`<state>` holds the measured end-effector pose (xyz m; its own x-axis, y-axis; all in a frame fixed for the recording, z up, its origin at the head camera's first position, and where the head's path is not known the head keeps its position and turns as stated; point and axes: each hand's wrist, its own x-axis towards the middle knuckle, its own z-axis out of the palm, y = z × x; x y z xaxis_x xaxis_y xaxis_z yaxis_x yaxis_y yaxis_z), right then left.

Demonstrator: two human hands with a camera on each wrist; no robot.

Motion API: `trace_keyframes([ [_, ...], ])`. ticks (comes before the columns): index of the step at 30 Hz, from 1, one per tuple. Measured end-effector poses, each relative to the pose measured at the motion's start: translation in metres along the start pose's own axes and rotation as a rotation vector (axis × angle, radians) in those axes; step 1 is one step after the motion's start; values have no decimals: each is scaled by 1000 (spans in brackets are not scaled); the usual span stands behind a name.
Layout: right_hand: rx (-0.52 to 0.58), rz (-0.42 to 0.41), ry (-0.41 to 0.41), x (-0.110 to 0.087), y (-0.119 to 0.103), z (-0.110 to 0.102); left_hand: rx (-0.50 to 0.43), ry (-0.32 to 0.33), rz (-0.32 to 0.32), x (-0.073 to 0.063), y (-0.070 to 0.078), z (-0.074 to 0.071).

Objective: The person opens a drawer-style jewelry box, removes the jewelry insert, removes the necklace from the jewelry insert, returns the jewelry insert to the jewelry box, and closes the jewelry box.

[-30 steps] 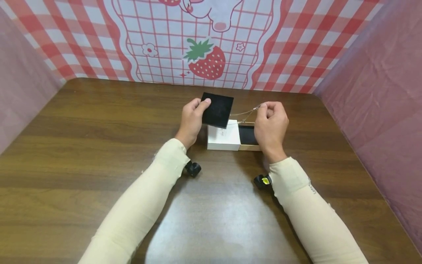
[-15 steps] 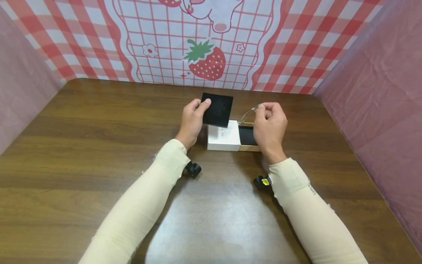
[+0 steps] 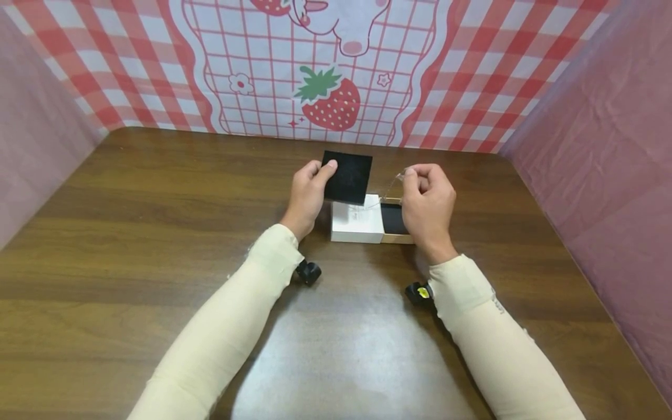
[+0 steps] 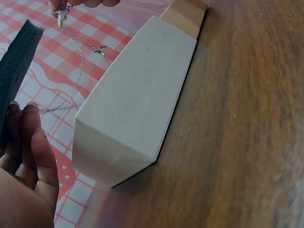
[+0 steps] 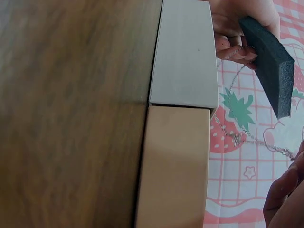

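A thin black foam pad is held up by my left hand, thumb on its face and fingers behind. My right hand pinches one end of a fine silver necklace between thumb and fingertips. From there the chain sags toward the left hand, where a strand runs over the fingers behind the pad. A small charm-like piece hangs along the chain. Below both hands sits a white box sleeve, its tan drawer pulled out to the right, black inside and partly hidden by the right hand.
The box rests on a brown wooden table. A red-and-white checked cloth with a strawberry print hangs behind, and a pink cloth borders the right side. Both wrists wear small black cameras.
My right hand has shifted slightly left, toward the pad, with the necklace still pinched. The chain between the hands now hangs lower and slacker. The left hand and pad hardly moved.
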<state>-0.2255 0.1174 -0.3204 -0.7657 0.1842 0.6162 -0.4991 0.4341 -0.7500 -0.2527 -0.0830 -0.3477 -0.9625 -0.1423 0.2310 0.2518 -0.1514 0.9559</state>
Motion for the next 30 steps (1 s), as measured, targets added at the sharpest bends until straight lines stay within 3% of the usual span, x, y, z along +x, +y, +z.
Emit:
trace_keyframes([
  [10, 36, -65, -48, -5, -37, -4, 16, 7, 12, 0, 0, 0],
  [20, 62, -83, -43, -5, -38, -7, 42, -4, 16, 0, -2, 0],
  [30, 83, -151, -32, -5, -41, -6, 27, 0, 4, -1, -4, 0],
])
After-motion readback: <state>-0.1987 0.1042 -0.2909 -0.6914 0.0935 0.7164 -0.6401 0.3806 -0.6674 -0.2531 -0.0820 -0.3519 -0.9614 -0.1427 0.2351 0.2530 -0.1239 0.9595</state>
